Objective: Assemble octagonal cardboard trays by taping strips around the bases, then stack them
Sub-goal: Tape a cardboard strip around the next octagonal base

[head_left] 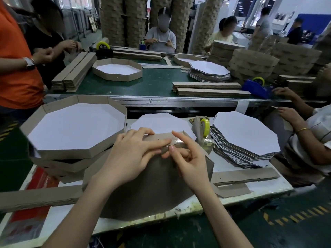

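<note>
1. the octagonal base (143,190) is standing tilted in the middle of the white table (259,192), brown side facing the camera, with its lower edge near the table's front edge.
2. a little bare table is showing to the right front of it, beside the loose strips (245,176).
3. the stack of finished trays (71,153) is crowding in on the left, just beside the base, and a long strip (35,196) is lying in front of it.
4. the tape dispenser (204,129) is sitting just right of the hands, then a fanned pile of flat bases (245,133), with a neighbour's arm (304,136) beyond.
5. the left hand (130,154) is lying with its fingers straight, pressing the cardboard strip (161,138) against the base's top edge.
6. the right hand (189,158) is pinching that strip narrowly between forefinger and thumb, with its other fingers curled.
</note>
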Demonstrator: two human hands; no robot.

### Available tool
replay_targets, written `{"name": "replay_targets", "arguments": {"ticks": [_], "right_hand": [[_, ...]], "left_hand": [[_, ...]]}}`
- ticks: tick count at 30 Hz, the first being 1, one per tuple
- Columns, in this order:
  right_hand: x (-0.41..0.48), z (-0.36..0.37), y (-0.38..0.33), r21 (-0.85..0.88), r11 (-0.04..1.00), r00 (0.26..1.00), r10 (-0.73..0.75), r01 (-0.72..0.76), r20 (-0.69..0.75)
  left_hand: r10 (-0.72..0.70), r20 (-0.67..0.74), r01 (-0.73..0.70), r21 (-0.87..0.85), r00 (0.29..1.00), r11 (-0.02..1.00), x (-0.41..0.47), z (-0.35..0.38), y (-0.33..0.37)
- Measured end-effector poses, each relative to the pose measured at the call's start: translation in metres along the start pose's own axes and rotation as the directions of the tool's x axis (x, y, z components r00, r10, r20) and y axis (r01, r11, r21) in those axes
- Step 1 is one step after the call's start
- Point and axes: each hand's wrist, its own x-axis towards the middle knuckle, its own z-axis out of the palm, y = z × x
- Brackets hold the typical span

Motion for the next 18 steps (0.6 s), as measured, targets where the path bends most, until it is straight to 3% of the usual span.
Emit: {"name": "replay_targets", "arguments": {"ticks": [6, 10, 13, 15, 16, 18], "right_hand": [[0.003, -0.009, 0.012, -0.138, 0.99, 0.99, 0.055, -0.037, 0.13], [-0.002, -0.015, 0.019, -0.196, 0.98, 0.99, 0.054, -0.028, 0.131], [-0.004, -0.018, 0.02, -0.322, 0.947, 0.984, 0.042, 0.017, 0.176], [-0.007, -0.022, 0.017, -0.258, 0.966, 0.981, 0.021, 0.029, 0.191], [-0.007, -0.027, 0.015, -0.205, 0.978, 0.987, -0.009, 0.042, 0.16], [0.003, -0.041, 0.009, -0.162, 0.984, 0.996, -0.077, 0.068, -0.05]], "left_hand": [[-0.006, -0.001, 0.006, -0.001, 1.0, 1.0, 0.0, 0.0, -0.002], [-0.032, -0.02, 0.032, -0.013, 0.999, 0.999, 0.001, -0.002, 0.001], [-0.115, -0.075, 0.119, 0.049, 0.991, 0.992, 0.01, 0.001, 0.012], [-0.123, -0.115, 0.137, 0.127, 0.986, 0.982, 0.017, 0.004, 0.022], [-0.113, -0.134, 0.133, 0.146, 0.985, 0.98, 0.019, 0.006, 0.025], [-0.118, -0.159, 0.138, 0.122, 0.98, 0.983, 0.019, 0.008, 0.025]]}}
